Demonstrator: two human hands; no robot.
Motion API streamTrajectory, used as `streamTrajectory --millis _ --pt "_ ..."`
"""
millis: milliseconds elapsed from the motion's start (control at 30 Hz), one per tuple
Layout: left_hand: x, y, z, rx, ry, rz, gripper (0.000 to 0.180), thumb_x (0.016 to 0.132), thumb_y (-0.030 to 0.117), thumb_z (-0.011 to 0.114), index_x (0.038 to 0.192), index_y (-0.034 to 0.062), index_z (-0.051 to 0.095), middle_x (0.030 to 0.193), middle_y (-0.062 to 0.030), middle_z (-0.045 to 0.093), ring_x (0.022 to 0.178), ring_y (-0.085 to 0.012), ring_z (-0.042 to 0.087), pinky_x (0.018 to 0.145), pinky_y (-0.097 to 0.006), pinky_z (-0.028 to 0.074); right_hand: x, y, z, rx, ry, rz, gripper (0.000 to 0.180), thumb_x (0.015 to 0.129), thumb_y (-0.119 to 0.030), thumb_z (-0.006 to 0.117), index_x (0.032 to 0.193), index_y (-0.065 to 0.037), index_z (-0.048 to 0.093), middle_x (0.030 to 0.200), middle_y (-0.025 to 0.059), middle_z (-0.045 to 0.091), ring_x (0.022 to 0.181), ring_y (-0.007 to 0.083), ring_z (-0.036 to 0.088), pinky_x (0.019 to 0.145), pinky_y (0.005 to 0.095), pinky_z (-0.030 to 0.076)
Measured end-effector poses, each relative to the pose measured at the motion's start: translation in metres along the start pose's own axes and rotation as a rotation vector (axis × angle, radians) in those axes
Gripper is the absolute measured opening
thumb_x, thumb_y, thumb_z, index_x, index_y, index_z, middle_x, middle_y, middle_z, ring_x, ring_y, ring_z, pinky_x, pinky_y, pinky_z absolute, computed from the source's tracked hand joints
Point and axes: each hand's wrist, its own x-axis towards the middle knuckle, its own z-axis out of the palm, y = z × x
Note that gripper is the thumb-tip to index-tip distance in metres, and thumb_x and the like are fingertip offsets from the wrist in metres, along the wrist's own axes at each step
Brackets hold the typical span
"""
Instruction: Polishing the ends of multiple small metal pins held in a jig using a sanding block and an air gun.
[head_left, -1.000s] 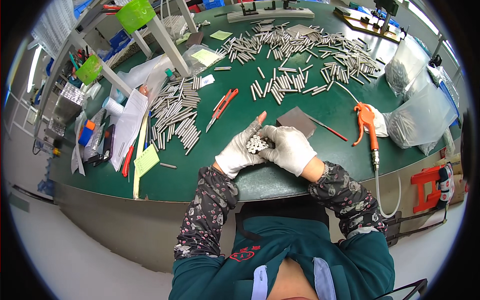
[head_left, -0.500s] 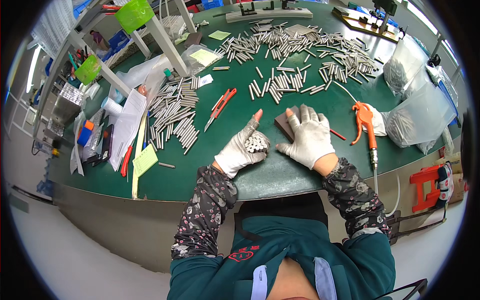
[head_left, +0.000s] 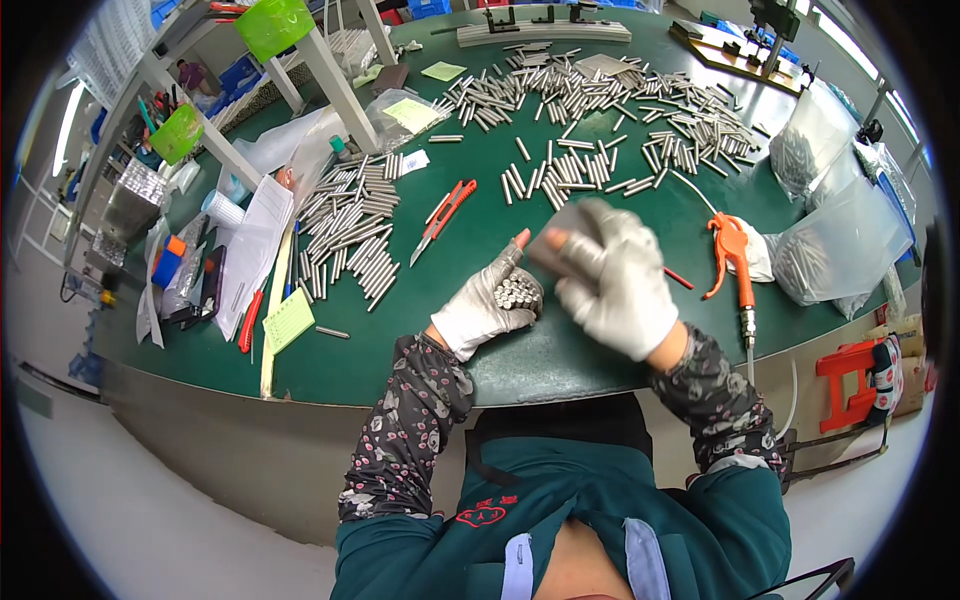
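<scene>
My left hand (head_left: 472, 312), in a white glove with a bare thumb tip, is wrapped round a bundle of short metal rods (head_left: 517, 292), their ends facing up. My right hand (head_left: 632, 300), also gloved and blurred by motion, grips a dark brown rectangular block (head_left: 541, 258) lifted off the green table (head_left: 420, 340). The block hangs just beyond and to the right of the bundle, close to my left thumb. Whether it touches the rods I cannot tell. Just right of my right hand lies a thin red stick (head_left: 679, 279).
Loose metal rods (head_left: 590, 90) spread over the far table, with another pile (head_left: 350, 225) at left. A red utility knife (head_left: 445, 220) lies between that pile and my hands. At right are an orange air gun (head_left: 733, 250) with a hose and clear bags of rods (head_left: 800, 255).
My right hand, lying flat on the block before, has closed on it and raised it off the table, bringing it left toward the bundle. My left hand has barely moved.
</scene>
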Motion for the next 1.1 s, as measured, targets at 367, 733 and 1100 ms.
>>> streamTrajectory --millis 367,733,1100 --pt "0.013 -0.021 -0.012 -0.249 0.061 -0.163 0.097 0.063 -0.001 0.073 0.140 0.0174 0.017 0.109 -0.0048 0.049 0.096 -0.0129 0.049 0.084 -0.024 0.042 -0.005 -0.009 0.015 -0.067 -0.025 -0.081 0.035 0.062 -0.020 0.061 0.097 -0.015 0.063 0.107 0.0178 0.051 0.092 0.0313 0.051 0.076 0.0403 0.041" --pt "0.005 -0.010 -0.006 0.110 0.029 -0.009 0.095 0.062 0.001 0.075 0.139 0.0116 0.019 0.110 -0.0060 0.052 0.101 -0.0155 0.051 0.098 -0.031 0.034 0.012 0.006 0.009 -0.175 -0.075 0.126 0.041 0.063 -0.022 0.064 0.104 -0.015 0.061 0.117 0.0208 0.047 0.103 0.0346 0.048 0.089 0.0406 0.038" --pt "0.004 -0.021 -0.006 0.470 0.118 0.339 0.100 0.062 -0.007 0.071 0.141 0.0195 0.016 0.091 -0.0025 0.055 0.077 -0.0099 0.052 0.073 -0.022 0.044 -0.008 -0.012 0.013 0.102 -0.080 -0.216 0.035 0.065 -0.021 0.061 0.099 -0.016 0.062 0.112 0.0212 0.049 0.095 0.0337 0.051 0.079 0.0414 0.040"
